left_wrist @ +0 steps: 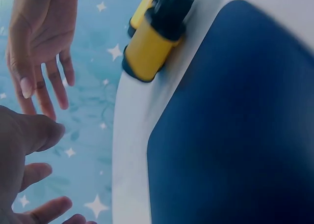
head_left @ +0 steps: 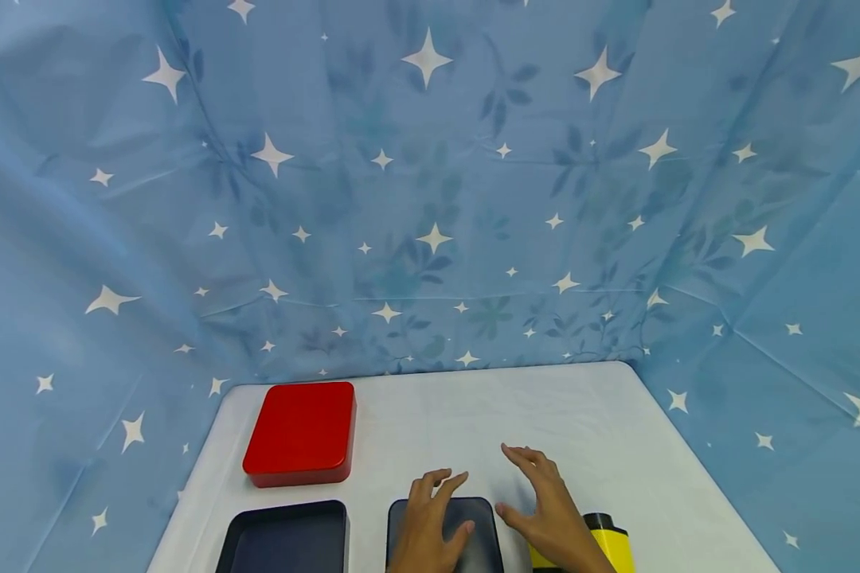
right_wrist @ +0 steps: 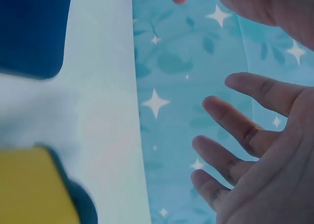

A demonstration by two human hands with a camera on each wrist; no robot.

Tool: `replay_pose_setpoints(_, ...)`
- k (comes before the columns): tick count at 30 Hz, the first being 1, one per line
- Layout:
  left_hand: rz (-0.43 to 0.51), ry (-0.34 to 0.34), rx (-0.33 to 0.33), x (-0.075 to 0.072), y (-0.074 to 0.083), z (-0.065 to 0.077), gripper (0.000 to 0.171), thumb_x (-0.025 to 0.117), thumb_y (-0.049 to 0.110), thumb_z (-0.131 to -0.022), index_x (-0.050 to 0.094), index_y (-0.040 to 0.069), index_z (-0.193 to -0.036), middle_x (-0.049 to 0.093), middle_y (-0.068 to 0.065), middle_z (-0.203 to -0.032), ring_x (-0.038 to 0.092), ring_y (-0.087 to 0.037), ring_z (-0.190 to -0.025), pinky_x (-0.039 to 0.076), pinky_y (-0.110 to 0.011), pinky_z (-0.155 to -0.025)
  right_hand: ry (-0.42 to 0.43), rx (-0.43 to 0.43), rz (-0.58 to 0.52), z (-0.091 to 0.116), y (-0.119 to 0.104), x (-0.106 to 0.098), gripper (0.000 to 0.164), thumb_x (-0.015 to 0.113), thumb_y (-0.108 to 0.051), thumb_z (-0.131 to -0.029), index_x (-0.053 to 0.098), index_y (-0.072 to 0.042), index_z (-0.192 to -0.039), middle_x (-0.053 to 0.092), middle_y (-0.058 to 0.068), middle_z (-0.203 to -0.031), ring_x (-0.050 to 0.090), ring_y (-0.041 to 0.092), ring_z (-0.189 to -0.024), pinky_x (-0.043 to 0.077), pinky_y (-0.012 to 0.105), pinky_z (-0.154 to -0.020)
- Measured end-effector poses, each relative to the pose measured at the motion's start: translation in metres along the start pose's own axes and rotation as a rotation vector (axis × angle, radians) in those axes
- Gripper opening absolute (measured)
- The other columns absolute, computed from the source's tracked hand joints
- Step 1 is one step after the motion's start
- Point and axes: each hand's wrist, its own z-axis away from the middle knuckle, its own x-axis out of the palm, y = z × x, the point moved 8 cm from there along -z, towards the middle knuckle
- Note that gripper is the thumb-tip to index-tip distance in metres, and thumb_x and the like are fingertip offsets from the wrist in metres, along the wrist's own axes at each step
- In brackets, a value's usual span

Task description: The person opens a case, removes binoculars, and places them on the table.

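Note:
My left hand (head_left: 430,525) hovers over a dark shallow tray (head_left: 476,529) at the table's near side, fingers spread and slightly bent, holding nothing. To its right, my right hand (head_left: 548,509) is raised with thumb and fingers apart, also holding nothing. Beneath and beside the right hand lie what look like yellow-and-black binoculars (head_left: 615,547), partly hidden by the hand and forearm. The left wrist view shows their yellow barrels (left_wrist: 147,49) with black ends, beside the tray (left_wrist: 235,111). Both palms face one another across a gap.
A red square box or lid (head_left: 304,434) lies at the table's back left. In front of it sits a second dark tray (head_left: 287,541), cut off by the frame. White cloth (head_left: 437,422) covers the table, and a blue star-patterned curtain (head_left: 430,191) surrounds it.

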Motion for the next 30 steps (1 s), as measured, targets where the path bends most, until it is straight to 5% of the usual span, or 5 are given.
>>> replay_pose_setpoints(8, -0.140, -0.019, 0.027, -0.031, -0.016, 0.000, 0.069, 0.073, 0.039, -0.089, 0.040, 0.038, -0.150, 0.040, 0.000, -0.157, 0.043, -0.030, -0.136, 0.043, -0.062, -0.104, 0.004, -0.099, 0.008, -0.017, -0.029, 0.020, 0.072, 0.079, -0.046, -0.082, 0.050, -0.031, -0.146, 0.048, 0.000, -0.144, 0.043, 0.031, -0.133, 0.043, 0.066, -0.101)
replay_pose_setpoints(13, -0.196, 0.041, 0.057, -0.052, -0.023, 0.001, 0.073, 0.074, 0.039, -0.088, 0.039, 0.035, -0.152, 0.037, -0.002, -0.159, 0.038, -0.032, -0.140, 0.040, -0.063, -0.104, 0.004, -0.148, -0.007, -0.026, -0.046, 0.035, 0.070, 0.080, -0.037, -0.083, 0.050, -0.030, -0.146, 0.051, -0.002, -0.141, 0.046, 0.027, -0.131, 0.046, 0.060, -0.099)
replay_pose_setpoints(30, -0.234, 0.132, -0.028, -0.094, -0.052, 0.000, 0.069, 0.078, 0.037, -0.085, 0.048, 0.032, -0.147, 0.041, -0.004, -0.157, 0.040, -0.032, -0.138, 0.040, -0.063, -0.105, -0.063, -0.286, 0.029, -0.050, -0.101, 0.073, 0.072, 0.077, -0.041, -0.085, 0.047, -0.026, -0.149, 0.053, 0.000, -0.139, 0.048, 0.024, -0.128, 0.048, 0.055, -0.103)
